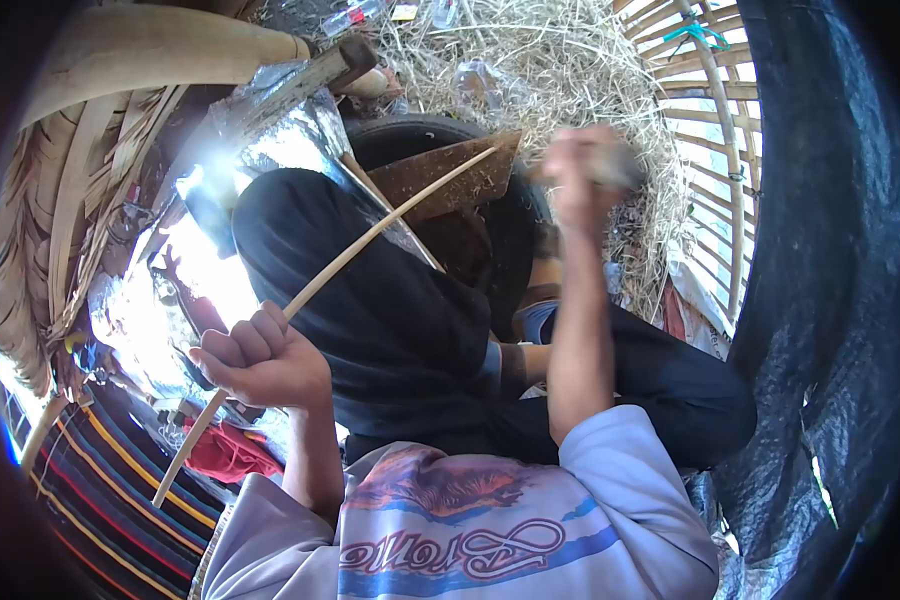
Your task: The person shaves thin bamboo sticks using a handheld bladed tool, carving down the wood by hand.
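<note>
Across left leg (375,290), head view: long pale stick (355,247) slanting up from beside striped cloth (120,490) to brown board (455,180); upper tip over board. Gripped toward lower end by left hand (275,360), fingers curled tight around it. At right of black tire (420,130), right hand (577,185) in motion blur beside indistinct greyish-brown object (615,168); finger opening and hold: cannot tell. Beyond tire, loose straw (560,60) and clear plastic container (480,85)
</note>
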